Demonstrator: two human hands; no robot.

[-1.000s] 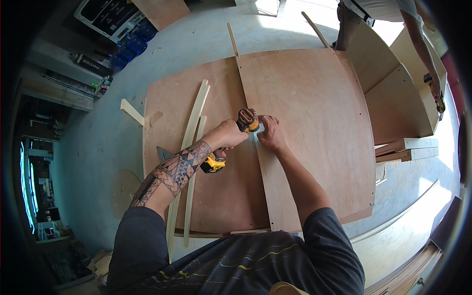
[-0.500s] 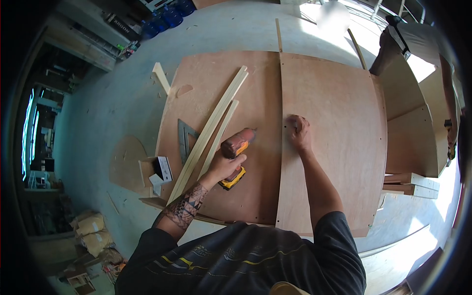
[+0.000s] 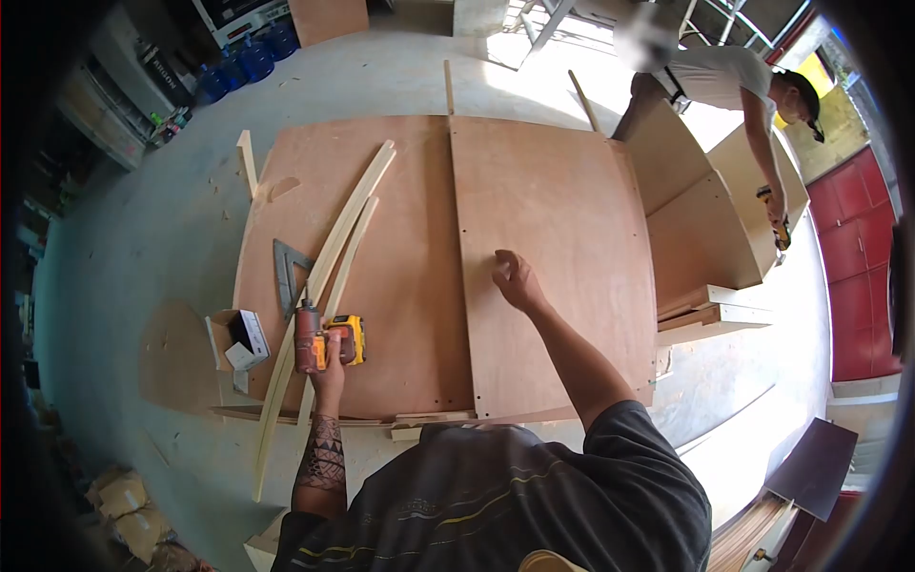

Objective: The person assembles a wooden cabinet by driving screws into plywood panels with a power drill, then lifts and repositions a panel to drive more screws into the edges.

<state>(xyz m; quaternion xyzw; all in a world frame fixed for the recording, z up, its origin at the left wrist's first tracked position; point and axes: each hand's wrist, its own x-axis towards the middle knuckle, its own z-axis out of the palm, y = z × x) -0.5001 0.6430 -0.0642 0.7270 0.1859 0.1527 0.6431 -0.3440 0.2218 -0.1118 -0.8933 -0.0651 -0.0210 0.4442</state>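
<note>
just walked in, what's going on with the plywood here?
One person leans over two plywood sheets laid side by side. The left hand grips a yellow drill low on the left sheet, next to long wood strips. The right hand rests on the right sheet, away from the drill. A second person at the far right holds another tool beside upright panels.

Left hand (image 3: 331,367) gripping drill (image 3: 324,340), right hand (image 3: 515,278) on plywood panel (image 3: 553,219)
</note>
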